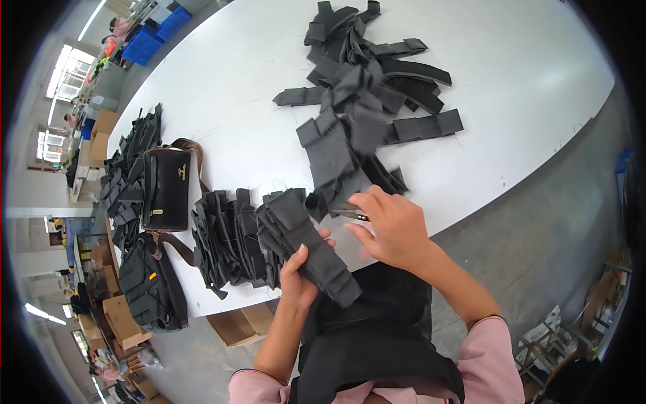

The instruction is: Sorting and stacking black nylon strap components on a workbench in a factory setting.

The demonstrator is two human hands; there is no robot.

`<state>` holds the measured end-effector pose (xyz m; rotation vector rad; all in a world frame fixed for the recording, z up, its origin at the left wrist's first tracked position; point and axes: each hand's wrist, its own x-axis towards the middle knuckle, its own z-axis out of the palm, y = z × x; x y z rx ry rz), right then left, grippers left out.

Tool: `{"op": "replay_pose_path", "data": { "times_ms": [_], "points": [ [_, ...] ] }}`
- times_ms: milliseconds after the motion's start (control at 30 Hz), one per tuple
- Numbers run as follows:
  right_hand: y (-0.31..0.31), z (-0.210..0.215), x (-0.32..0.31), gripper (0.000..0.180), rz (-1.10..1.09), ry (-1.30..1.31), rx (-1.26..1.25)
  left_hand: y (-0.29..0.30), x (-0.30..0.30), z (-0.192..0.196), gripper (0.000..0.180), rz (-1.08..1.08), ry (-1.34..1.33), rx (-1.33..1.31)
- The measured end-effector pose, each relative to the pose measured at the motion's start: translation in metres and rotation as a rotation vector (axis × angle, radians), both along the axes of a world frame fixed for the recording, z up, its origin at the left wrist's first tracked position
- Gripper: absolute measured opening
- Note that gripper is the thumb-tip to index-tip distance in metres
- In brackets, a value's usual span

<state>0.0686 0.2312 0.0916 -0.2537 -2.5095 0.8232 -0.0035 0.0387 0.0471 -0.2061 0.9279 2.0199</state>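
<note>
A stack of folded black fabric strips [303, 232] lies in my left hand [298, 277], thumb on top and fingers beneath. My right hand [397, 225] is closed around what look like small thread snips [351, 213], their metal end pointing left. Right beside the snips is the near end of a dark fabric piece [333, 165], part of a long loose heap of black strips [356, 87] running away across the table. Whether my right fingers also pinch this fabric cannot be made out. Several stacked bundles of black strips [229, 236] stand left of my left hand.
The white table [511, 87] has its edge close in front of me. At its left lie a black shoulder bag [166, 188], a black backpack [151, 283] and another strip pile [134, 168]. Below the table edge sits an open cardboard box [242, 324]. Other people work far left.
</note>
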Motion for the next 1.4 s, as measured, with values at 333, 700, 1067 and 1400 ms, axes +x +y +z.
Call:
{"op": "replay_pose_path", "data": {
  "times_ms": [333,700,1067,1400],
  "points": [
    [-0.017,-0.029,-0.022,0.015,0.255,-0.031,0.216,-0.031,0.003,0.002,0.062,0.048,0.051,0.024],
    [-0.048,-0.046,-0.02,0.013,0.276,0.048,0.104,-0.057,0.009,0.011,0.066,-0.015,0.258,-0.213],
    [-0.068,-0.055,-0.013,0.01,0.349,0.0,0.129,-0.075,0.011,0.017,0.069,0.024,0.305,-0.284],
    [-0.083,-0.055,-0.012,0.011,0.338,0.082,0.157,-0.076,0.015,0.023,0.071,0.045,0.304,-0.247]
  ]
}}
